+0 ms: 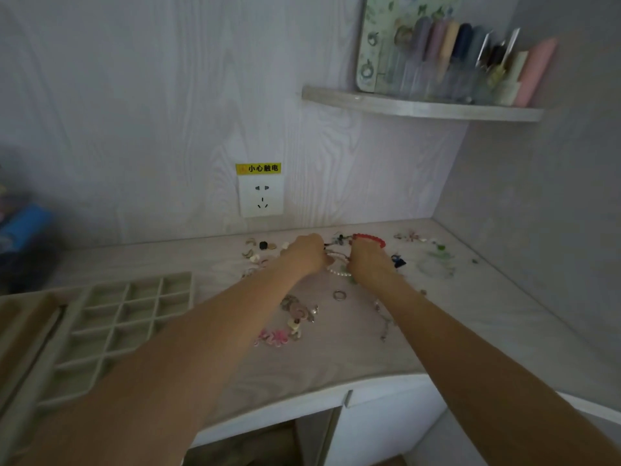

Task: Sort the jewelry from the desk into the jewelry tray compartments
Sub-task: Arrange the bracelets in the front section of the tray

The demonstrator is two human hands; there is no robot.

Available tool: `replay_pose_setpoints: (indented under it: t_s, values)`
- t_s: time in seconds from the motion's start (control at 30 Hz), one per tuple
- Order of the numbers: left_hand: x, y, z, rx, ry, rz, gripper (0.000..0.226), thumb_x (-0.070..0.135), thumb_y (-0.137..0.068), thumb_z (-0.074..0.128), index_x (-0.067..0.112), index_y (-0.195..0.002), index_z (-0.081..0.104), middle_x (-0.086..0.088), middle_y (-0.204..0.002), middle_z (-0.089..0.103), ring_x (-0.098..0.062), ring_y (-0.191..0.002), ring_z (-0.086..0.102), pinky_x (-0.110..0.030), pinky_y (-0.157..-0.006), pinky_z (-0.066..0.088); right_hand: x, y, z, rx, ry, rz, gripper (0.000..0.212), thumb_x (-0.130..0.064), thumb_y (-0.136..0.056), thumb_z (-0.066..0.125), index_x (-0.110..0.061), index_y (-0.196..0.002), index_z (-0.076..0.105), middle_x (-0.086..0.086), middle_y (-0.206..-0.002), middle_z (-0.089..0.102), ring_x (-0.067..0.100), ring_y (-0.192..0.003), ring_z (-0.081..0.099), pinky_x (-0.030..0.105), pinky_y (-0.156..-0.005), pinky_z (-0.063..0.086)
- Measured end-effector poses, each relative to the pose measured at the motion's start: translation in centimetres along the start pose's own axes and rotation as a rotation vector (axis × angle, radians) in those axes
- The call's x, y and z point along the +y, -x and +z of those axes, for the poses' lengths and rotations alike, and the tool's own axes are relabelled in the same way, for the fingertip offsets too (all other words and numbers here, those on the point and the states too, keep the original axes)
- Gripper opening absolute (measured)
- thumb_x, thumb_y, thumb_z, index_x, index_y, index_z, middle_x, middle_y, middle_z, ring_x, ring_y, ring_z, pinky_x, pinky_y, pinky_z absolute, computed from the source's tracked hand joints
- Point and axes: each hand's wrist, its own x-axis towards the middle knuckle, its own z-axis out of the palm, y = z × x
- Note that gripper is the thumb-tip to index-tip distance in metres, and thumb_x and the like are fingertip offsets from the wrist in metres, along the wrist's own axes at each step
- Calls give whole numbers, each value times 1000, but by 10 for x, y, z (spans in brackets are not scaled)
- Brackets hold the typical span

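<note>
Ok so we're using the wall socket (pixel 260 196) as our anchor here. Just below it and a bit right, both hands are reaching into the jewelry pile on the desk (pixel 470 314). Our left hand (pixel 307 252) has its fingers curled around some strands, looks like the pearl bracelet (pixel 339 272) and a dark beaded string, though we honestly can't tell exactly which ones it's pinching. Our right hand (pixel 366 260) is curled too, gripping the red bead bracelet (pixel 371 238), which loops out past its knuckles. Further below the socket there's a silver ring (pixel 339 295) lying loose, then some pink pieces (pixel 274 338) nearer the desk edge. The jewelry tray (pixel 100 331) sits well down-left of the socket, partly under our left forearm.
</note>
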Motion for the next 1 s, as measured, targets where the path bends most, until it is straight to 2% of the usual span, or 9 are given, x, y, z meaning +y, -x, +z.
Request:
replay_pose_setpoints:
  t_s: [0.07,0.17,0.3,0.37,0.5,0.6,0.7,0.83,1.0]
  values:
    - [1,-2,4,15,0,-4,25,26,-92,56,8,-76,48,-1,-69,45,-18,-75,51,-26,-59,40,0,-4,3,31,-64,4,17,-4,-92,50,-13,-79,42,1,-65,36,17,-76,50,29,-67,44]
    - [-1,-3,11,24,-39,-7,29,18,-92,52,11,-66,42,-2,-67,45,-19,-72,50,-27,-60,39,-2,-4,0,43,-169,0,29,-4,-94,44,-8,-66,41,4,-65,42,14,-60,44,22,-53,36]
    - [-2,4,2,76,98,-4,37,15,-93,47,11,-57,39,-2,-58,42,-12,-52,38,-22,-48,29,-6,7,-15,100,-423,-84,25,-10,-98,41,3,-111,58,19,-109,61,30,-99,59,34,-83,46]
    - [-5,11,-10,126,250,-3,34,13,-92,48,7,-59,48,-4,-59,49,-12,-51,41,-22,-49,31,-10,13,-20,151,-610,-84,22,-8,-97,41,1,-112,55,17,-104,60,25,-92,57,37,-85,49]
    - [-14,42,-39,245,677,50,13,6,-91,52,7,-78,56,-4,-73,66,-12,-61,62,-29,-68,54,-27,34,-39,160,-798,-99,7,-8,-93,48,-9,-99,53,11,-101,58,23,-88,59,34,-73,53]
    - [-24,76,-60,332,823,81,11,0,-89,55,9,-85,49,-10,-76,66,-10,-52,61,-23,-55,53,-48,59,-53,124,-853,-145,10,-7,-92,51,-13,-96,45,13,-104,61,21,-75,58,22,-51,42]
    - [-38,116,-81,386,814,116,15,-1,-87,59,11,-89,49,-13,-80,66,-17,-56,61,-27,-60,52,-70,87,-62,84,-878,-222,18,-3,-93,49,-13,-100,36,11,-93,58,13,-58,49,19,-45,36]
    - [-69,171,-108,414,702,170,9,3,-87,60,12,-83,59,-11,-84,69,-14,-60,65,-17,-56,49,-106,119,-67,3,-960,-393,14,0,-91,53,-12,-87,46,10,-82,60,14,-60,55,15,-47,45]
    - [-122,236,-134,472,587,114,14,4,-90,56,13,-97,65,-4,-98,66,-17,-70,70,-23,-72,55,-158,161,-54,-143,-974,-585,8,1,-87,59,-5,-90,63,4,-71,60,10,-65,59,18,-66,57]
